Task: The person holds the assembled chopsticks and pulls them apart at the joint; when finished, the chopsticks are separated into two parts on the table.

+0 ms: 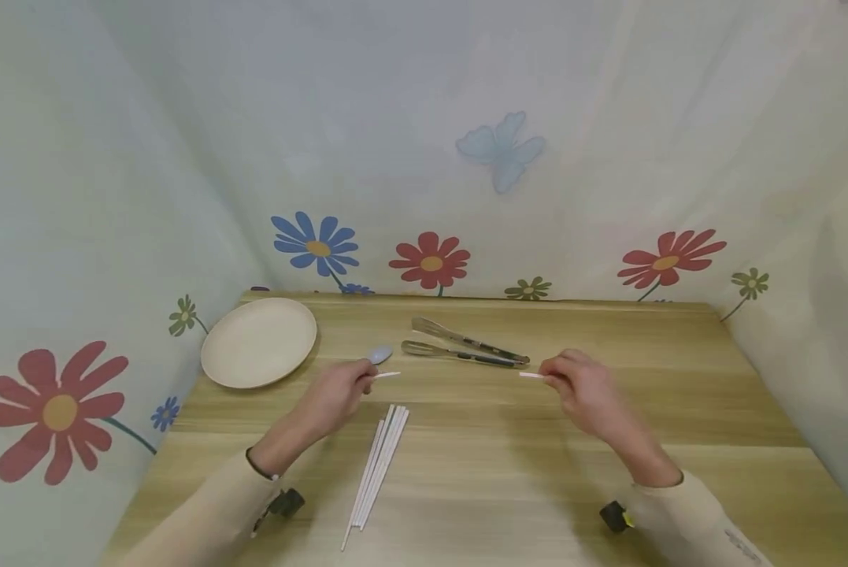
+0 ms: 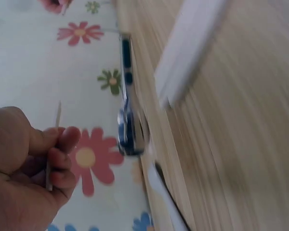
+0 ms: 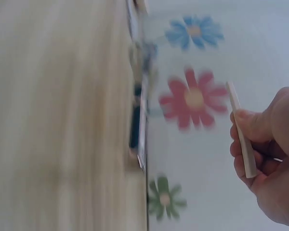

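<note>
My left hand (image 1: 337, 391) is raised over the table and pinches a short, thin chopstick piece (image 1: 388, 374) between thumb and curled fingers. Opposite it, my right hand (image 1: 585, 386) grips another short, pale chopstick piece (image 1: 532, 375). The right wrist view shows this piece (image 3: 242, 130) lying along the fingers, one end thicker than the other. In the left wrist view, the left piece (image 2: 58, 115) sticks out above and below the fingers. A wide gap separates the two pieces. Several long white chopsticks (image 1: 381, 468) lie in a loose bundle on the table, nearer me than the left hand.
Metal tongs (image 1: 466, 346) with dark handles lie between and beyond the hands. A spoon (image 1: 379, 355) is just behind the left hand, its handle hidden. At the back left of the wooden table (image 1: 480, 488) stands a cream plate (image 1: 259, 344). Flowered cloth (image 1: 395, 157) surrounds the table.
</note>
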`<state>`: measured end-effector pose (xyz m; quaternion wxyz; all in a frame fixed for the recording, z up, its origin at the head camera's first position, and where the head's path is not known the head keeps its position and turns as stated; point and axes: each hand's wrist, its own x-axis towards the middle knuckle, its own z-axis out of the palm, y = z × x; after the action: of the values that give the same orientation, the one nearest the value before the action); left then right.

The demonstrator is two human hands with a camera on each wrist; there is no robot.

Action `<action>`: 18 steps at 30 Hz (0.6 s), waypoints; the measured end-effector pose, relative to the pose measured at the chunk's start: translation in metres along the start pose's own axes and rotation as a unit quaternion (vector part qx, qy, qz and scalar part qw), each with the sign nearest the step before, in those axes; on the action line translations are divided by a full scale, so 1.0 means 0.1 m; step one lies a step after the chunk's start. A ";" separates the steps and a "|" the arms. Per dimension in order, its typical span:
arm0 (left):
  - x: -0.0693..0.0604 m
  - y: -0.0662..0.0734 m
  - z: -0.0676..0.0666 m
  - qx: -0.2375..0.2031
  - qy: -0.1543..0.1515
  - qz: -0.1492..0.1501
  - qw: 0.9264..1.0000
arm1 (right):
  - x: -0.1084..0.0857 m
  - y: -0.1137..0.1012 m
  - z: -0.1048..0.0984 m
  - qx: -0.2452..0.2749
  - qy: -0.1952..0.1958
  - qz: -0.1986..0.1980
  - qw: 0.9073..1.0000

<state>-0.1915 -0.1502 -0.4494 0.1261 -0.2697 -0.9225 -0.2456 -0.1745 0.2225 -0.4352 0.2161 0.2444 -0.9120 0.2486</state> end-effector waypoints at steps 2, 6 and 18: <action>0.03 0.02 -0.02 -0.018 -0.016 0.023 0.999 | 0.02 -0.04 0.01 0.008 -0.030 -0.022 0.999; 0.06 0.08 0.04 -0.038 -0.025 0.050 0.998 | 0.01 -0.10 0.06 0.004 -0.022 -0.043 0.999; 0.07 0.14 0.12 -0.017 0.028 0.066 0.997 | -0.05 -0.09 0.05 -0.011 -0.017 -0.041 0.999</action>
<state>-0.1905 -0.1304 -0.4516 0.1629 -0.3252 -0.8945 -0.2600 -0.1673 0.2144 -0.4388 0.2131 0.2831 -0.9076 0.2253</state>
